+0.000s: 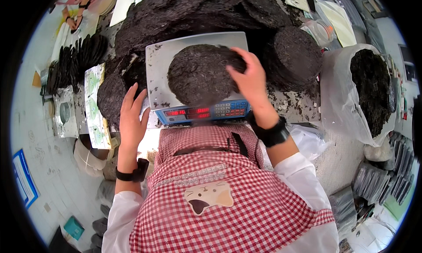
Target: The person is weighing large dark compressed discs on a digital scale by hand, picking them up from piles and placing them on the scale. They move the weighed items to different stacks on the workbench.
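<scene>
A dark, round dried seaweed cake [200, 75] lies over the metal pan of a blue electronic scale [154, 55] with red lit digits. My right hand [251, 75] is at the cake's right edge, thumb and fingers pinched around it; that edge is slightly blurred. Left of the scale, my left hand [133, 114] is raised with its fingers apart and holds nothing. It is beside more dark seaweed cakes [110, 97], partly hidden by a pale printed carton [93, 112].
A large heap of seaweed cakes [189, 11] fills the table behind the scale. To the right stand a round stack [294, 57] and a clear plastic bag [336, 94] of loose dark seaweed. Another person's hands [74, 22] are at the far left. Flakes litter the tabletop.
</scene>
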### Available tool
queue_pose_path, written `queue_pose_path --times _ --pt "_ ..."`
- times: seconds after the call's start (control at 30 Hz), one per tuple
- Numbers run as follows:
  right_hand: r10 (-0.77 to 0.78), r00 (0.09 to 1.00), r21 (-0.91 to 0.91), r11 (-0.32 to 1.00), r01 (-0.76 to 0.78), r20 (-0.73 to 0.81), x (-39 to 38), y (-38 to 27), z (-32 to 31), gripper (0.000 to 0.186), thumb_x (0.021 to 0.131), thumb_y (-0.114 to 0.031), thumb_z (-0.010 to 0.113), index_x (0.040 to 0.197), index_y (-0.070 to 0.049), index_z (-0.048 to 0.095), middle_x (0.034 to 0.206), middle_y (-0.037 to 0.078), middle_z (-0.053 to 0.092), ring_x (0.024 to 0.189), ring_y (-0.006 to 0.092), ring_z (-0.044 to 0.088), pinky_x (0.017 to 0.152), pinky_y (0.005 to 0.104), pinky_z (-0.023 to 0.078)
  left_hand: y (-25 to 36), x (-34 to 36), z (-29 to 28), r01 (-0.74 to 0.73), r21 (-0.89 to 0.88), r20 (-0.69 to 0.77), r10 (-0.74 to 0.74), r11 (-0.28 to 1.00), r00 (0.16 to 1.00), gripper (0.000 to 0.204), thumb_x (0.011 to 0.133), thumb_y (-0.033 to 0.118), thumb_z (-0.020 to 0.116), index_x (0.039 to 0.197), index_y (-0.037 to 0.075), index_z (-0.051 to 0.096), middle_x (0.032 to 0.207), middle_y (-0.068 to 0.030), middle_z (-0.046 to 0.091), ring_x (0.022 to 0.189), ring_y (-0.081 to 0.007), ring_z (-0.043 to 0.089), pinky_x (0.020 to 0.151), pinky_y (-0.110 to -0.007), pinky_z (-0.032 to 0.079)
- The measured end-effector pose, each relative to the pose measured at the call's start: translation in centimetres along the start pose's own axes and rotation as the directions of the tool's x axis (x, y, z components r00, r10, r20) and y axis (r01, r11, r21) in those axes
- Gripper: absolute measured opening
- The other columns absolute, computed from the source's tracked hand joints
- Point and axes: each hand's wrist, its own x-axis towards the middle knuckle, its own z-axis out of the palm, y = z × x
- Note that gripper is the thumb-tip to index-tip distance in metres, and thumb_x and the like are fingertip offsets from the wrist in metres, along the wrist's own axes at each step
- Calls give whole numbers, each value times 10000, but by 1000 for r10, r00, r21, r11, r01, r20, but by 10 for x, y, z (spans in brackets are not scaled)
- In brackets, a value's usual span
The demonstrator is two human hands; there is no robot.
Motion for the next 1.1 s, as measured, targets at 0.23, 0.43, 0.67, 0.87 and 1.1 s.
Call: queue_pose_path --times 0.23,0.43,0.67,0.87,1.1 --pt "-39 963 -430 889 154 265 3 -33 57 899 664 -485 775 1379 -85 406 1438 160 369 1343 341 305 1089 520 230 -21 -16 -7 0 6 -53 0 1000 999 457 797 29 636 1243 64 544 1414 -142 415 1292 -348 402 1038 -429 363" --pt "270 947 225 925 -305 172 -46 0 -42 221 811 -8 594 1024 -18 650 932 29 651 872 110 598 812 242 473 -50 -60 -11 137 2 -100 -136 991 986 432 815 22 620 1239 65 549 1396 -133 440 1247 -340 454 1000 -394 408" --pt "310 293 -198 913 -357 904 -174 166 -17 195 841 -66 533 970 -8 666 924 66 678 856 144 617 766 303 492 -48 -73 -5 195 -107 37 -192 975 981 400 828 33 606 1225 55 559 1403 -113 439 1192 -317 513 939 -376 461" --pt "453 763 -667 744 -38 461 -93 225 0 232 851 -95 541 1042 -55 666 1006 180 666 929 344 636 804 418 505 -45 -53 -15 149 -80 83 -142 986 986 428 828 -4 589 1247 69 536 1409 -118 428 1196 -310 511 948 -378 458" --pt "548 833 308 781 -544 80 -53 83 -41 316 876 -130 626 1166 -15 576 993 62 638 843 118 630 688 232 512 -14 -5 9 -93 -137 108 108 986 988 505 772 16 638 1260 87 528 1417 -131 413 1238 -332 468 985 -399 434"
